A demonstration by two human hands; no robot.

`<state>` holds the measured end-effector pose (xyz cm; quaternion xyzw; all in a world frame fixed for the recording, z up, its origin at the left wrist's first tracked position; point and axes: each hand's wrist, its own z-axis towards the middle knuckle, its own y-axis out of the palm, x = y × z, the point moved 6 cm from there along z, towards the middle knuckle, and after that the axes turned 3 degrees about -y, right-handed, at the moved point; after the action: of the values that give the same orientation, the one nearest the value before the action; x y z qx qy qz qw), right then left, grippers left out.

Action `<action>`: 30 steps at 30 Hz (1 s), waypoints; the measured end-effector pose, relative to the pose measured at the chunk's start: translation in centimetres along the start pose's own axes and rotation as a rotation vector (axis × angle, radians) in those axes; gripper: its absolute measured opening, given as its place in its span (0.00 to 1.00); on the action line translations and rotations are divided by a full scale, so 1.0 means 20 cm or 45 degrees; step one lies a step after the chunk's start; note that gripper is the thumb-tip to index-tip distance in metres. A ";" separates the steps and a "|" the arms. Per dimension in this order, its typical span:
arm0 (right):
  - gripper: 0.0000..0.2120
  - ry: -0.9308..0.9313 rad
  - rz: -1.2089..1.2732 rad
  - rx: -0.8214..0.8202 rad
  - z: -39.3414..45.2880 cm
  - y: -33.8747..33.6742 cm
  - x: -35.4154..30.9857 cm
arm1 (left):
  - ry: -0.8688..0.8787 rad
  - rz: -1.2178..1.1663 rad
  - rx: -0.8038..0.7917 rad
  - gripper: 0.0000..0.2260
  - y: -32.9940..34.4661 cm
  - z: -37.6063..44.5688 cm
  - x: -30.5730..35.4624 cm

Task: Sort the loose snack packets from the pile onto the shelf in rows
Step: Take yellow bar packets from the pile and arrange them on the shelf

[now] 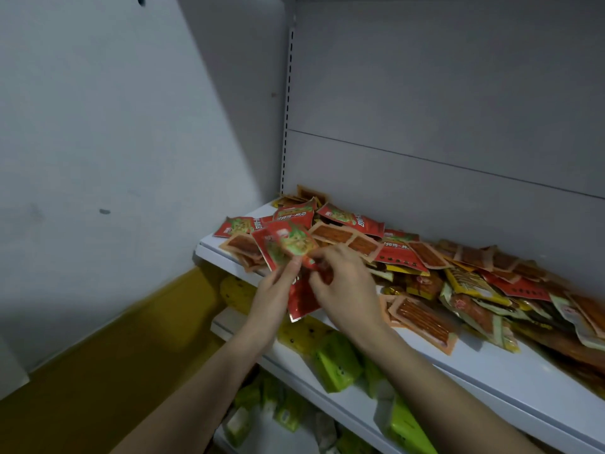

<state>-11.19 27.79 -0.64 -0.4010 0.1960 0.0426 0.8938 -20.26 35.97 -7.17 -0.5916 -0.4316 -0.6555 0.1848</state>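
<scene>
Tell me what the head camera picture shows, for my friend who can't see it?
Two hands hold red snack packets above a white shelf: the left hand pinches them from below and the right hand grips them from the side. A messy pile of red, orange and yellow packets covers the shelf behind, and green packets lie on the shelf below.

Glossy red plastic-film snack packets (288, 247), crinkled, some w/ clear windows. Smooth white painted metal shelf (491, 371), matt grey back panel (458, 93). Shiny green plastic packs (337, 365) below.
</scene>
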 end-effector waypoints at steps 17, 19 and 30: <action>0.06 0.308 0.217 -0.339 0.34 0.04 0.18 | 0.096 0.093 0.428 0.09 -0.35 0.27 0.36; 0.03 0.428 0.250 -0.342 0.41 0.06 0.25 | 0.087 0.131 0.440 0.11 -0.38 0.32 0.42; 0.11 0.730 0.103 -0.382 0.72 0.40 0.41 | 0.071 0.270 0.456 0.12 -0.56 0.48 0.39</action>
<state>-0.98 43.18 -0.70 -0.5158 0.4471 -0.0081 0.7307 -24.66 51.92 -4.46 -0.5731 -0.4713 -0.5612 0.3667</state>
